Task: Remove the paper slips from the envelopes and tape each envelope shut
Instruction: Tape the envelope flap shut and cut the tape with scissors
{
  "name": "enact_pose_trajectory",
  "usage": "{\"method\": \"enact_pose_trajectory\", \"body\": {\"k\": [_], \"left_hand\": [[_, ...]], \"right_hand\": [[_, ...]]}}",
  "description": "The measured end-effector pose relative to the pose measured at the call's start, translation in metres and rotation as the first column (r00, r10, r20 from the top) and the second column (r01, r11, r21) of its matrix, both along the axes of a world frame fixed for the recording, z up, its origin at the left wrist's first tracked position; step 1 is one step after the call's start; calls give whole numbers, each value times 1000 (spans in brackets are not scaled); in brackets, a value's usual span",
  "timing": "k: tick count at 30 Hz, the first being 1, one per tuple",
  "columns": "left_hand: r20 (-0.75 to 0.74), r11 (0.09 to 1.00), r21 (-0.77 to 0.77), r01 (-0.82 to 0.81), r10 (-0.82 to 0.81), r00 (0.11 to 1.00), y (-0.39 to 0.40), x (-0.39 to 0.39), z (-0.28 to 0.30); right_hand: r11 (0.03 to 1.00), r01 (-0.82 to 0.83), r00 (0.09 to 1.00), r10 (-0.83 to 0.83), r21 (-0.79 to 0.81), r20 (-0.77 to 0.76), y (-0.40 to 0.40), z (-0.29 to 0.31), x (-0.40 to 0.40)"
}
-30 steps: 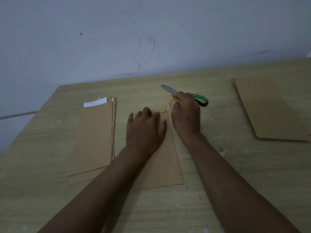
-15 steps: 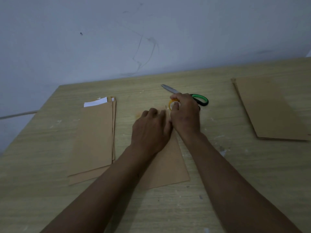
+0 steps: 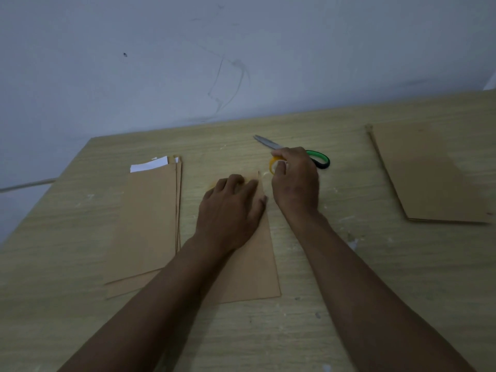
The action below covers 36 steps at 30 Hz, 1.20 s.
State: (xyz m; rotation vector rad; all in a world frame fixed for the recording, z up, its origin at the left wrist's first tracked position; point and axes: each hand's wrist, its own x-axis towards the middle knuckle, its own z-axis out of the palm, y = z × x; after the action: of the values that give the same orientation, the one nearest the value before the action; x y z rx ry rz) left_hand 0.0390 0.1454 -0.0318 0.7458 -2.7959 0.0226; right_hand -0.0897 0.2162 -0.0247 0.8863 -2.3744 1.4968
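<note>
A brown envelope (image 3: 253, 267) lies lengthwise in the middle of the table. My left hand (image 3: 232, 210) presses flat on its upper part, fingers reaching the top edge. My right hand (image 3: 295, 183) grips a small yellow roll of clear tape (image 3: 273, 164) just past the envelope's top right corner. To the left lies a stack of brown envelopes (image 3: 150, 218) with a white paper slip (image 3: 149, 165) sticking out of the top one.
Green-handled scissors (image 3: 319, 158) lie behind my right hand, blades pointing left. Another pile of brown envelopes (image 3: 426, 175) sits at the right. The wooden table (image 3: 375, 277) ends at a pale wall at the back; its left edge slants nearby.
My left hand slid up and right along the envelope, then settled back a little left. The right hand with the tape roll lifted slightly away from the envelope's corner.
</note>
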Motion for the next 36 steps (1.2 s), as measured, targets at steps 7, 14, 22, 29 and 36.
{"method": "enact_pose_trajectory", "body": {"k": [7,14,22,29,36], "left_hand": [[-17,999,3,-39,39,999,8,-11,13],[-4,996,-13,-83,83,997,10,-14,2],[17,999,49,-11,10,1000,11,-13,0],[55,990,137,39,-47,997,7,-17,-3],[46,984,167,59,-68,997,2,-12,-1]], "right_hand": [[999,38,999,-38,7,32,-1,0,-1],[999,21,999,-22,28,38,-2,0,0],[998,-2,998,-2,64,62,-2,-3,-2],[999,9,998,-11,36,58,-3,-3,-2],[991,77,997,-77,-114,1,0,-1,-5]]}}
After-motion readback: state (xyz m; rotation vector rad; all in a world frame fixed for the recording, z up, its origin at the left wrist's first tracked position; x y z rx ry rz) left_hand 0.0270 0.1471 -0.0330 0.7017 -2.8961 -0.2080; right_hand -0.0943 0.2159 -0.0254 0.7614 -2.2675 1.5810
